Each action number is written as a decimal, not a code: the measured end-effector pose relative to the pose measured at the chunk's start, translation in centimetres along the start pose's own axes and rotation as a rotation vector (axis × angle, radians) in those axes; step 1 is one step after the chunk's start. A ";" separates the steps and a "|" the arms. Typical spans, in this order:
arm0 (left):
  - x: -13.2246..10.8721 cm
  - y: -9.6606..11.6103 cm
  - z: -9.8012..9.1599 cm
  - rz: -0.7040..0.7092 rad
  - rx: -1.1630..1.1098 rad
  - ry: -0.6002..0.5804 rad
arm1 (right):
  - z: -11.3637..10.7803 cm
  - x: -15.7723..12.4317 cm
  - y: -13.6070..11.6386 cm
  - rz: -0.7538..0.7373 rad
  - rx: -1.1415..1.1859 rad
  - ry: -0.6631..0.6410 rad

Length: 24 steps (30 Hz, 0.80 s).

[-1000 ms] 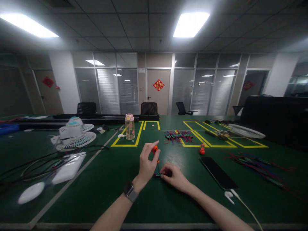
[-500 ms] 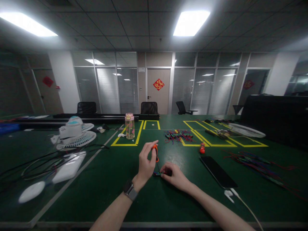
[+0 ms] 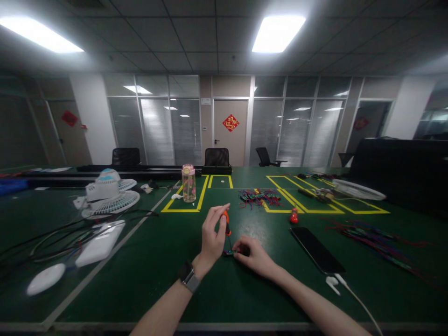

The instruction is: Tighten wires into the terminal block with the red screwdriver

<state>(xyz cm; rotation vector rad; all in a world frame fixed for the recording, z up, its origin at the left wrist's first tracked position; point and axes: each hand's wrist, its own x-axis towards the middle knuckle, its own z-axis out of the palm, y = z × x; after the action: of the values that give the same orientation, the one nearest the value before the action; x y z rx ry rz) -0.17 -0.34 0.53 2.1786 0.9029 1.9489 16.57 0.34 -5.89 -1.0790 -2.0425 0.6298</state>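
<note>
My left hand [image 3: 212,237] is closed round the orange handle of a small screwdriver [image 3: 227,223], held upright with its tip pointing down at a small dark part [image 3: 230,253] on the green table [image 3: 147,261]. My right hand [image 3: 255,255] rests on the table with its fingers pinching that small part and holding it still. A watch sits on my left wrist [image 3: 188,277]. A second small orange tool [image 3: 294,215] stands on the table to the right, apart from both hands.
A black phone [image 3: 317,249] with a white cable and earbud lies right of my hands. Bundles of coloured wires [image 3: 259,197] lie ahead in yellow-taped boxes, and more at the right [image 3: 378,245]. A pink-capped bottle [image 3: 188,183], white fans [image 3: 108,193] and cables lie left.
The screwdriver in my left hand has turned slightly and stands more upright over the part. My right hand has stayed on the part.
</note>
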 end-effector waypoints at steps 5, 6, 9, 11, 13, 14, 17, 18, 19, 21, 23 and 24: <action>0.0 0.1 0.1 0.034 0.059 0.057 | 0.0 0.0 0.0 -0.012 -0.006 0.007; 0.0 0.1 0.2 0.035 0.072 0.067 | 0.0 0.0 0.0 -0.008 -0.009 0.006; -0.1 0.2 0.1 0.037 0.090 0.077 | -0.1 0.0 -0.2 0.001 -0.009 0.000; -0.1 0.2 0.0 0.044 0.075 0.065 | -0.2 0.0 -0.2 0.001 -0.008 -0.001; -0.1 0.1 -0.1 0.041 0.047 0.041 | -0.2 0.0 -0.3 0.000 -0.006 0.001; -0.1 0.0 -0.1 0.035 0.033 0.031 | -0.2 0.0 -0.3 0.001 -0.004 0.001; -0.1 -0.2 -0.1 0.008 0.013 0.026 | -0.1 0.0 -0.2 0.005 0.001 -0.001; -0.1 -0.2 0.0 0.005 0.017 0.033 | -0.1 0.0 -0.2 0.006 0.001 -0.002; -0.1 -0.2 0.1 0.005 0.026 0.039 | -0.1 0.0 -0.1 0.008 0.000 -0.002; -0.1 -0.1 0.2 0.013 0.055 0.054 | -0.1 0.0 0.0 0.006 -0.002 0.000; -0.1 0.0 0.3 0.023 0.081 0.067 | -0.1 0.0 0.0 0.002 -0.001 0.000; -0.2 0.0 0.2 0.023 0.086 0.069 | -0.1 0.0 -0.1 0.000 -0.001 0.001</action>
<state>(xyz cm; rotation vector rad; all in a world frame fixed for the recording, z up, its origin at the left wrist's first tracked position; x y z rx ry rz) 0.06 -0.36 0.35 2.1889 0.9945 2.0447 16.61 0.30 -5.82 -1.0799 -2.0425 0.6282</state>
